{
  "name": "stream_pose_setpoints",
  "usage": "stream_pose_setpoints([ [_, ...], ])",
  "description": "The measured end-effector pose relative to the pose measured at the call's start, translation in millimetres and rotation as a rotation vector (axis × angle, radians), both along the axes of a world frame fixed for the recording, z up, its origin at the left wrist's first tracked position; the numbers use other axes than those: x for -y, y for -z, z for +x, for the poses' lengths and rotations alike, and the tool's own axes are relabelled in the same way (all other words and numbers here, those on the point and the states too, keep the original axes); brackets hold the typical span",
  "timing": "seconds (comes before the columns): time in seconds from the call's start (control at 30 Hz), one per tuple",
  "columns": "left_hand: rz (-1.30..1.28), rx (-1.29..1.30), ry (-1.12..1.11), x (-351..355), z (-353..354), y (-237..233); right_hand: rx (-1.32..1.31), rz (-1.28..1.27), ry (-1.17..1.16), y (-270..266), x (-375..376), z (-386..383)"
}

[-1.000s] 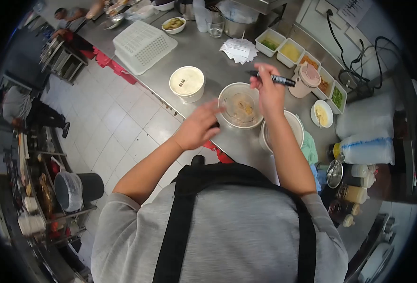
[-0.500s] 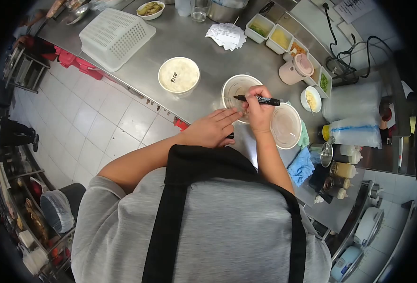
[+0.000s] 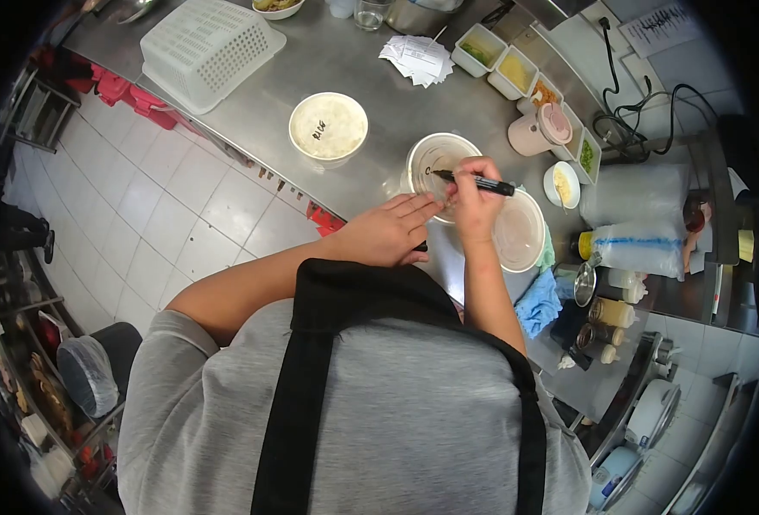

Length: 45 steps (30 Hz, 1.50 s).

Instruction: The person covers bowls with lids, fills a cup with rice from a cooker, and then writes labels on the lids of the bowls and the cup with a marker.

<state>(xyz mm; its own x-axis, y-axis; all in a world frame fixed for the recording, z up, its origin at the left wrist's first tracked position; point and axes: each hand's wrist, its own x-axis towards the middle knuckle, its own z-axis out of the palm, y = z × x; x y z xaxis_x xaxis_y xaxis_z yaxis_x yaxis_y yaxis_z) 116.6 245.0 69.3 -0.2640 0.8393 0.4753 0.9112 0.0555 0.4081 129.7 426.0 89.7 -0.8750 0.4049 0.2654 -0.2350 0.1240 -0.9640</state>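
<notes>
My right hand (image 3: 477, 202) grips a black marker (image 3: 491, 184), its tip on the clear lid of a round tub (image 3: 435, 154), where a small dark mark shows. My left hand (image 3: 388, 230) rests at that tub's near left edge, fingertips on its rim; a black object, perhaps the marker's cap, pokes out under its thumb. Another lidded tub (image 3: 519, 232) stands to the right, partly behind my right wrist. Farther left sits a lidded tub marked "RICE" (image 3: 329, 127).
An upturned white basket (image 3: 210, 53) lies at the back left. Behind the tubs are paper slips (image 3: 418, 58) and food containers (image 3: 512, 72). At right are a pink-lidded jar (image 3: 538, 129), a small bowl (image 3: 561, 184), a blue cloth (image 3: 538, 303) and bottles (image 3: 611, 312).
A small dark mark now shows on the lid beneath the marker tip. The whole view has shifted slightly, while my left hand stays by the tub.
</notes>
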Motion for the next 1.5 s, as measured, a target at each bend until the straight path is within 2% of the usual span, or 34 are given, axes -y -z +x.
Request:
stream_pose_setpoints([
  [0.13, 0.001, 0.011, -0.01, 1, 1, -3, -0.052, -0.033, 0.065, -4, -10, 1],
  [0.27, 0.011, 0.021, -0.019, 0, 1, -2, 0.028, 0.054, 0.011, 2, -11, -1],
  [0.57, 0.004, 0.035, -0.017, 0, 1, -3, 0.049, -0.022, 0.051, 3, -16, -3],
  [0.97, -0.011, 0.032, -0.013, 0, 0, -4, -0.062, -0.074, 0.136, 4, -12, -3],
  [1.27, -0.015, 0.039, -0.007, 0, 1, -5, -0.047, 0.092, 0.187, 9, -19, -1],
  [1.37, -0.019, 0.039, -0.008, -1, 0, -4, -0.141, 0.093, 0.221, 15, -18, -5],
  [1.47, -0.049, 0.041, -0.005, -2, 1, -7, 0.036, -0.117, 0.152, 1, -17, -2],
  [1.5, -0.073, 0.037, -0.01, -2, 1, -10, 0.01, -0.271, 0.14, -2, -22, -1],
])
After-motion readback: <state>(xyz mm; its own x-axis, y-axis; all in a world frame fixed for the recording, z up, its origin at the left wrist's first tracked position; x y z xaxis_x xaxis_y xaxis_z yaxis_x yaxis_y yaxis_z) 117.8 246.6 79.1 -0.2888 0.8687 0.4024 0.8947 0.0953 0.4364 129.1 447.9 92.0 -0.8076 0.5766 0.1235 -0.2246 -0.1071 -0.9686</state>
